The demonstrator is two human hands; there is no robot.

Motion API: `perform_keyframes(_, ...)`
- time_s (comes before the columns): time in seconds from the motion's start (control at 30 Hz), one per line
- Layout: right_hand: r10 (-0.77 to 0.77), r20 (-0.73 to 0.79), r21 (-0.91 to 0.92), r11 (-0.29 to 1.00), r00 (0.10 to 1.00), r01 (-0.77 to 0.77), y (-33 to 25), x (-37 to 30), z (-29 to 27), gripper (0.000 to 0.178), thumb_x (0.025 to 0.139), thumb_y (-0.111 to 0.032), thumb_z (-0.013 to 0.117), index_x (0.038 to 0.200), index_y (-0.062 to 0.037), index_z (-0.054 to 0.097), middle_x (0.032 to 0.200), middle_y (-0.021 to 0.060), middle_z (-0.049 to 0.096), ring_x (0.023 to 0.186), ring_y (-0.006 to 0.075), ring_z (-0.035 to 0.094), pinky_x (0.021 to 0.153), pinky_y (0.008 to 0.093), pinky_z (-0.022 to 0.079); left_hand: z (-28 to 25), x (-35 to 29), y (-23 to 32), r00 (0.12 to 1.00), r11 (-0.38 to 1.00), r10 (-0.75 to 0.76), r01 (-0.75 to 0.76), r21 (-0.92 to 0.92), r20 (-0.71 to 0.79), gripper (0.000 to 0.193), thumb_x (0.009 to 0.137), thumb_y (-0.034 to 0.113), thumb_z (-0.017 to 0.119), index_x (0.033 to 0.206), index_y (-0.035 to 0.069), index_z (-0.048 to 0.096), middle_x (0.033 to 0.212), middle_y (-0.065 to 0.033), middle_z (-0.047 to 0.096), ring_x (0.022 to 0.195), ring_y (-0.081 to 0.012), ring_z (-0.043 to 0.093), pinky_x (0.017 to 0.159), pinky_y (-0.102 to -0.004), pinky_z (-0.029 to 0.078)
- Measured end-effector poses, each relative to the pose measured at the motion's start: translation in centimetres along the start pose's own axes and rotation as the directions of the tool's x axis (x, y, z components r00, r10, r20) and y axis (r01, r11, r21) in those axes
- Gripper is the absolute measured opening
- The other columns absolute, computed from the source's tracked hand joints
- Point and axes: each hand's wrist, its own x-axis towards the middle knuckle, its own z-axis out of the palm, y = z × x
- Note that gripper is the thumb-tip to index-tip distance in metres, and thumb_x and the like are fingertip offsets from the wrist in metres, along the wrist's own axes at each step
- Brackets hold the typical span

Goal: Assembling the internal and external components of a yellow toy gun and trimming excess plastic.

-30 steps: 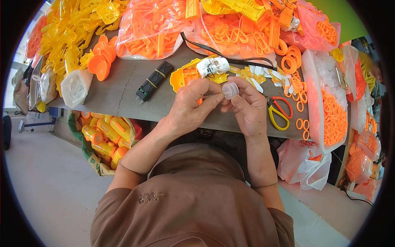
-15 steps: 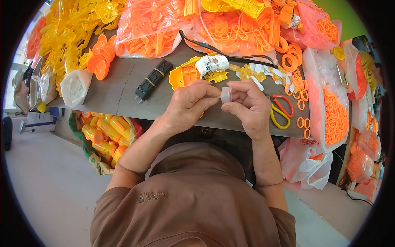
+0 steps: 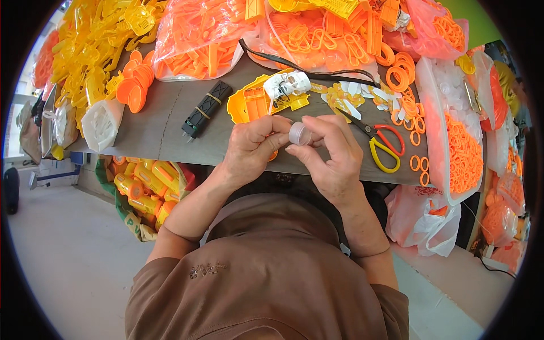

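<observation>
Between my hands, above the table's front part, is a small clear plastic cap [image 3: 300,134], short and round with a ribbed side. My right hand [image 3: 334,156] holds it between thumb and fingers. My left hand [image 3: 252,144] is closed in a pinch at the cap's left edge; what its fingertips grip is hidden. A bit of an orange part [image 3: 273,155] shows under the left fingers. Just beyond lie a yellow-orange plastic shell [image 3: 245,105] and a white mechanism [image 3: 287,84] with wires. Scissors [image 3: 381,141] with red and yellow handles lie right of my right hand.
A black rectangular part with a band [image 3: 205,110] lies to the left. Orange scoops [image 3: 135,85], a yellow parts heap [image 3: 96,51] and bags of orange pieces [image 3: 204,39] line the back. Orange rings [image 3: 415,139] and a bin [image 3: 436,147] stand right; a bag of yellow bottles [image 3: 144,187] sits below.
Both hands have shifted slightly left with the cap. The cap has turned so its round end shows more. More of the scissors is uncovered, and the whole view has shifted a little.
</observation>
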Motion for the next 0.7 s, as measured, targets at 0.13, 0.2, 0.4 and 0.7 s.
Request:
perform_keyframes(0.13, 0.006, -0.002, 0.014, 1.0, 1.0, -0.006, 0.1, -0.2, 0.2, 0.047, 0.067, 0.008, 0.076, 0.109, 0.001, 0.057, 0.098, 0.0103, 0.056, 0.079, 0.0156, 0.063, 0.066, 0.0264, 0.056, -0.1, 0.0, -0.4, 0.997, 0.992, 0.076, -0.077, 0.095, 0.009, 0.008, 0.085, -0.001, 0.06, 0.093, 0.0, 0.062, 0.084, -0.007, 0.064, 0.073, -0.015, 0.059, 0.069, -0.0282, 0.049)
perform_keyframes(0.2, 0.033, 0.009, 0.031, 0.999, 0.999, -0.033, 0.1, -0.2, 0.0, 0.047, 0.067, 0.008, 0.076, 0.109, 0.0009, 0.057, 0.098, 0.01, 0.056, 0.079, 0.0151, 0.063, 0.068, 0.0263, 0.056, -0.3, 0.4, -0.6, 0.987, 0.974, 0.161, -0.159, 0.163, 0.003, 0.008, 0.084, -0.001, 0.06, 0.093, 0.0, 0.062, 0.083, -0.0084, 0.064, 0.072, -0.0193, 0.06, 0.071, -0.0308, 0.049)
perform_keyframes(0.4, 0.228, -0.012, 0.242, 0.945, 0.974, -0.218, -0.3, -0.9, 0.0, 0.042, 0.07, 0.008, 0.074, 0.108, 0.0016, 0.056, 0.097, 0.0077, 0.055, 0.08, 0.0121, 0.061, 0.07, 0.0256, 0.055, 0.1, 1.1, 1.9, 0.972, 0.908, 0.23, -0.232, 0.349, 0.047, 0.028, 0.071, 0.002, 0.072, 0.096, 0.003, 0.061, 0.086, -0.0089, 0.063, 0.082, -0.0291, 0.06, 0.091, -0.043, 0.042)
perform_keyframes(0.7, 0.195, 0.069, 0.143, 0.969, 0.978, -0.203, 0.7, -2.3, 0.2, 0.011, 0.08, 0.008, 0.064, 0.089, 0.0033, 0.059, 0.094, 0.0079, 0.056, 0.076, 0.0118, 0.059, 0.067, 0.0244, 0.051, 0.1, 0.5, 0.5, 0.925, 0.792, 0.329, -0.381, 0.478, 0.192, 0.036, 0.064, 0.005, 0.074, 0.098, 0.005, 0.061, 0.09, -0.0079, 0.061, 0.088, -0.025, 0.059, 0.092, -0.0434, 0.039)
